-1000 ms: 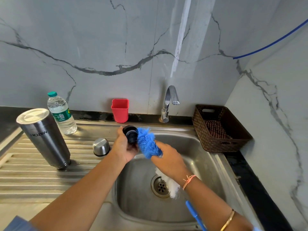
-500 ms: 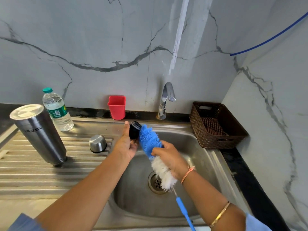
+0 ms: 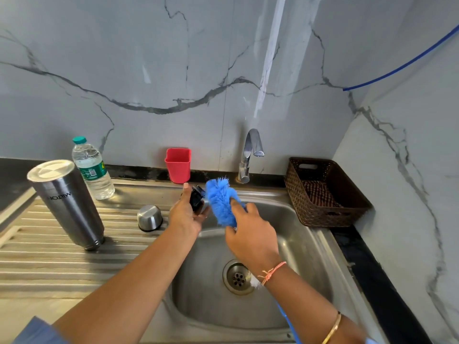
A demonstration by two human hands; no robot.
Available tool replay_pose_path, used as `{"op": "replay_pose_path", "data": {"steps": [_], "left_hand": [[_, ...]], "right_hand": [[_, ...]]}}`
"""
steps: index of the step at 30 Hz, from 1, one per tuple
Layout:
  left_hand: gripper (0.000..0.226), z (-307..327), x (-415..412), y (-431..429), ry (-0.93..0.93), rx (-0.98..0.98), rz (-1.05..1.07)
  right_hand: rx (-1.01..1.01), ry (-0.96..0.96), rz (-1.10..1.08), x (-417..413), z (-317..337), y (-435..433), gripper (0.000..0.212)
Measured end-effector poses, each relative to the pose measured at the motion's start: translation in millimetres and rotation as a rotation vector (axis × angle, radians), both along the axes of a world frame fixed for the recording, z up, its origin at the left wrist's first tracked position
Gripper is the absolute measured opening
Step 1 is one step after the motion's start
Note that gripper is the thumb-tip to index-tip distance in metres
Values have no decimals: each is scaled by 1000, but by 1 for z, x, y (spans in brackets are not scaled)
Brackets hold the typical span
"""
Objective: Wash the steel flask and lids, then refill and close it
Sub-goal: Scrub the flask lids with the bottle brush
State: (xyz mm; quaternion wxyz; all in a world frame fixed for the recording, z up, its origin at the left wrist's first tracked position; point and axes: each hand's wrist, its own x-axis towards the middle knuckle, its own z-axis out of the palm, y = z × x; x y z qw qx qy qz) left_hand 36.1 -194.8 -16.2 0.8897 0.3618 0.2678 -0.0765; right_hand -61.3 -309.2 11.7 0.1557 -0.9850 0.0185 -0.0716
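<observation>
Steel flask (image 3: 65,202), left of frame: stands on the ribbed drainboard (image 3: 44,264) with its lettering upside down, so it is likely mouth-down to drain. Steel cup lid (image 3: 149,218): inverted, near it at centre-left. Black inner lid (image 3: 197,199): your left hand (image 3: 186,216) curls round it over the sink (image 3: 305,244) at its back-left rim, so drips fall into the basin. Blue brush (image 3: 221,202): your right hand (image 3: 250,235) grips the bristle head, which is pressed against that lid. Open room: the basin below both hands. Edges: tap (image 3: 250,152) and red cup (image 3: 178,165) stand near behind your hands; basket (image 3: 323,192) well apart, right. Water bottle (image 3: 93,170), upper left: refill stock, I judge.
</observation>
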Motion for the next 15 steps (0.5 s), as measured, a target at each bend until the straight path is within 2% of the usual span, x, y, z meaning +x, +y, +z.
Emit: {"op": "replay_pose_path", "data": {"steps": [4,8,13,15], "left_hand": [[24,0,3,14,-1,-21,71],[24,4,-4,12,-86,21,-66],[30,2,-7,13,-167,71,-124],[22,4,-6,15,-168,61,-136]], "right_hand": [[-31,-52,42,4,12,-3,62],[-96,26,112,7,5,14,59],[-56,43,52,26,16,13,56],[-58,55,66,26,19,16,55]]}}
